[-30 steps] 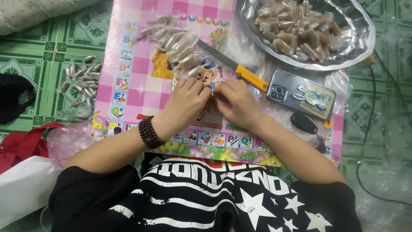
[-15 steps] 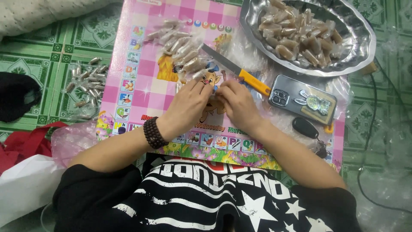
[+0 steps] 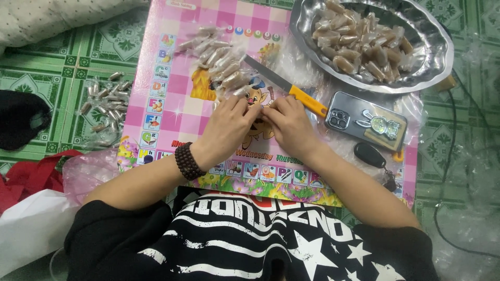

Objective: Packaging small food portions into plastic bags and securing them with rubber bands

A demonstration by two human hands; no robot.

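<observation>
My left hand (image 3: pixel 229 127) and my right hand (image 3: pixel 287 124) meet over a pink picture board (image 3: pixel 172 99), fingertips pinched together on one small clear-wrapped brown sweet (image 3: pixel 259 108) that is mostly hidden by the fingers. A dark bead bracelet (image 3: pixel 187 161) circles my left wrist. Just beyond my left hand lies a pile of wrapped sweets (image 3: pixel 216 57). A knife with a yellow handle (image 3: pixel 291 88) lies on the board next to my right hand.
A round metal tray (image 3: pixel 440 47) of brown sweet pieces sits at the top right. A phone (image 3: pixel 364 122) and a black key fob (image 3: pixel 371 155) lie right of my hands. More wrapped sweets (image 3: pixel 104 99) lie on the green tiled floor at left, near red and white bags (image 3: pixel 31 208).
Both hands stay together on the sweet, with small finger movements. The view has shifted slightly.
</observation>
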